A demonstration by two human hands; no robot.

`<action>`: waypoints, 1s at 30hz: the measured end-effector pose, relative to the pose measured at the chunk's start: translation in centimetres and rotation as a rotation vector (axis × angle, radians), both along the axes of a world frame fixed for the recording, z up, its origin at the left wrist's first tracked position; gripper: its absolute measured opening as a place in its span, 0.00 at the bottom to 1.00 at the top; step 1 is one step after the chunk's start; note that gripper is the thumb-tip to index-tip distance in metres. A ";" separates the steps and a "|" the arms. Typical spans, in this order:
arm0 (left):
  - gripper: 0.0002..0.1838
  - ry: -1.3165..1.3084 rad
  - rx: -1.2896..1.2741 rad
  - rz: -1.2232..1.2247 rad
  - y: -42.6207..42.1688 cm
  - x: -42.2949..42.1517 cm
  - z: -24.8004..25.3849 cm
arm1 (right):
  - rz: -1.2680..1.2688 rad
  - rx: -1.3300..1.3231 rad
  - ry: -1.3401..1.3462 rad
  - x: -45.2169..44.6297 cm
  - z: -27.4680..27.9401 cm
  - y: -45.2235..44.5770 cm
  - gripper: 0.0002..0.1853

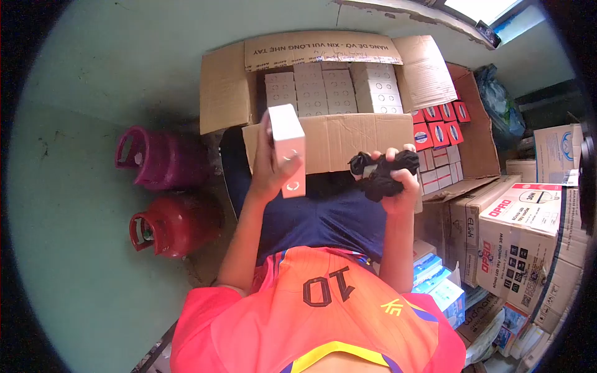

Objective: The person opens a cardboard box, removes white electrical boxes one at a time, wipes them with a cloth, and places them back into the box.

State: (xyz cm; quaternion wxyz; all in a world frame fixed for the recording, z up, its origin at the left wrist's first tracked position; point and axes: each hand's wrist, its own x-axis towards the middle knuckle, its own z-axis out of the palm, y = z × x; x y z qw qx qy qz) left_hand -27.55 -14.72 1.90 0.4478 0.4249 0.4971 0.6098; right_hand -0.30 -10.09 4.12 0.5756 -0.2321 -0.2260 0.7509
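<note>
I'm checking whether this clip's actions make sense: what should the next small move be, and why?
Probably bring the black cloth to the box for a wipe: the right hand grips the cloth, the left hand holds the box up, and the two remain apart.

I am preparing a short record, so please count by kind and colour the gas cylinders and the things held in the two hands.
Purple gas cylinder: 1
Red gas cylinder: 1
Small box, left hand: 1
Black cloth, right hand: 1
Total: 4
</note>
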 end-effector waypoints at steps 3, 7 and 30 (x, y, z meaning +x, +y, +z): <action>0.61 0.609 0.207 0.198 1.5 -0.2 1.7 | 0.091 0.140 -0.009 0.3 -1.0 0.6 0.26; 0.68 1.032 0.260 0.113 2.2 -0.4 2.5 | 0.284 0.143 -0.277 -0.7 0.5 0.3 0.40; 0.28 0.965 0.247 -0.158 12.1 -6.9 1.2 | 0.157 0.284 -1.349 -0.3 0.8 -0.4 0.16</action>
